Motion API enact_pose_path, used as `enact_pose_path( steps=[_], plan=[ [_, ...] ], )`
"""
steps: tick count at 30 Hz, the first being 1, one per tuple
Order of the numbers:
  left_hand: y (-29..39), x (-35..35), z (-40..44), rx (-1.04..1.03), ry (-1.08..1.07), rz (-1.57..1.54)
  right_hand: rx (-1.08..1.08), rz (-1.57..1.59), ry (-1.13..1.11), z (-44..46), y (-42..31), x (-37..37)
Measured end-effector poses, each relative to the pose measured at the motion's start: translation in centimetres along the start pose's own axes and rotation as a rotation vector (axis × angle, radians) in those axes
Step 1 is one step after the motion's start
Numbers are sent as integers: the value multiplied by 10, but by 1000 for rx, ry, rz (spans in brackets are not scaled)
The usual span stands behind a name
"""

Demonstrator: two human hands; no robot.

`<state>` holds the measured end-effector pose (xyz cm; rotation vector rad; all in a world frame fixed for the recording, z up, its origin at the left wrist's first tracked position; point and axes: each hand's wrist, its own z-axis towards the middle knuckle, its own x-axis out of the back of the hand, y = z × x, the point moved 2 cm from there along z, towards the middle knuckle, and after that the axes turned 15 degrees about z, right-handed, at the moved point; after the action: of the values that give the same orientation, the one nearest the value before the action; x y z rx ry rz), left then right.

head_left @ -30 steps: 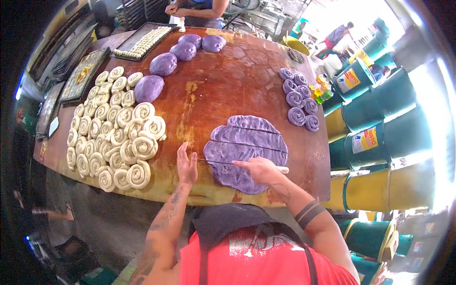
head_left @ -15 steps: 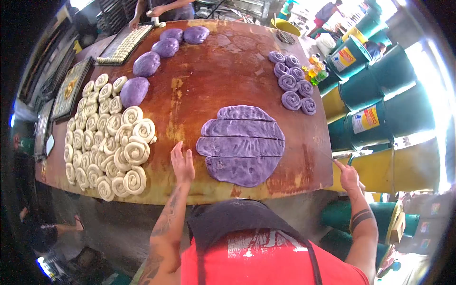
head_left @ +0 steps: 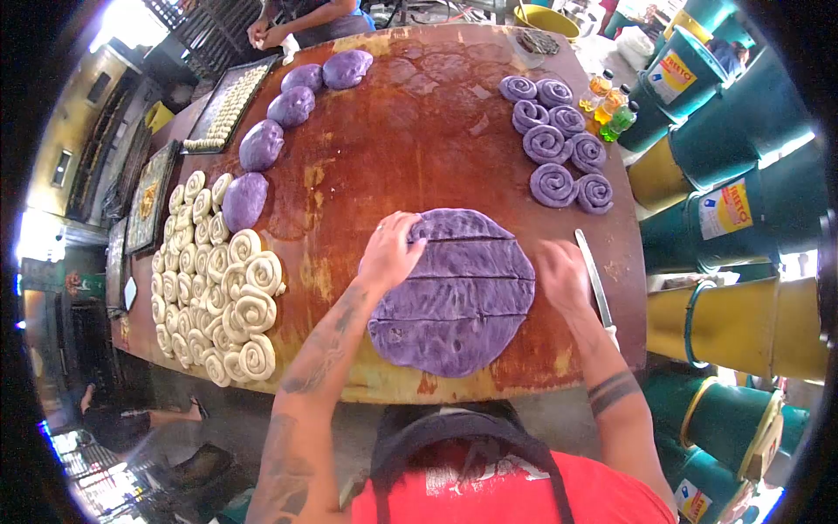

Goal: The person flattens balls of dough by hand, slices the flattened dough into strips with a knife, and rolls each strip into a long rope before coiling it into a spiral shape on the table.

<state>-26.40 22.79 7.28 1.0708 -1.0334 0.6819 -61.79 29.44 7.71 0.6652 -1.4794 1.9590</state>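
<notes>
Left hand [head_left: 390, 253]: lay on sliced purple dough [head_left: 454, 301], thumb spread.
Right hand [head_left: 561, 272]: was near, grip indiscernible.
Knife [head_left: 595, 281]: lay beside right wrist.

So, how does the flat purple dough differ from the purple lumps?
The flat dough is a broad, thin round with three cuts across it; the lumps are thick, domed and show no cuts. The flat dough lies alone near the person, with the left hand at its edge, while the five lumps form a curved line running up the left part of the table. Both are purple and rest on the table.
</notes>
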Motion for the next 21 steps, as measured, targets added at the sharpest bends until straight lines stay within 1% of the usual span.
enact_pose_path(
  steps=[1,3,5,6,8,9,10,11,12,13,14,15,16,17,18,19,20,21],
  plan=[
    [-1,-13,18,-17,-14,86,79,137,-97,30,-7,-26],
    [-11,-46,42,-57,-49,255,160,203,-274,77,-31,-74],
    [-7,-60,50,-35,-104,343,254,168,-164,104,-38,-127],
    [-7,-63,54,-26,-126,386,307,111,-126,101,-37,-141],
    [-8,-50,34,-150,-198,312,397,-8,-48,85,-41,-158],
    [-5,-39,23,-213,-224,267,353,126,-212,80,-42,-149],
    [-6,-26,18,-266,-283,165,313,255,-373,78,-44,-122],
    [-6,-8,27,-162,-418,44,274,382,-535,82,-50,-99],
    [-2,12,36,-57,-559,-79,20,311,-829,96,-52,-87],
    [0,20,38,53,-702,-207,42,280,-673,99,-52,-86],
    [3,17,39,125,-414,-257,67,246,-521,100,-52,-87],
    [-5,-5,35,-7,-300,-90,95,212,-368,99,-52,-90],
    [-24,-40,30,-140,-178,79,165,172,-304,96,-41,-108],
    [-31,-59,27,-271,-53,249,231,89,-259,87,-40,-112],
    [-10,-42,10,-161,-130,296,288,8,-216,67,-42,-116],
    [-6,-38,-6,-189,-146,302,340,-72,-171,48,-45,-116],
    [0,-26,-23,-250,-120,352,310,-21,-283,35,-47,-108],
    [2,-16,-36,-310,-91,400,298,-16,-331,31,-44,-100]
  ],
)
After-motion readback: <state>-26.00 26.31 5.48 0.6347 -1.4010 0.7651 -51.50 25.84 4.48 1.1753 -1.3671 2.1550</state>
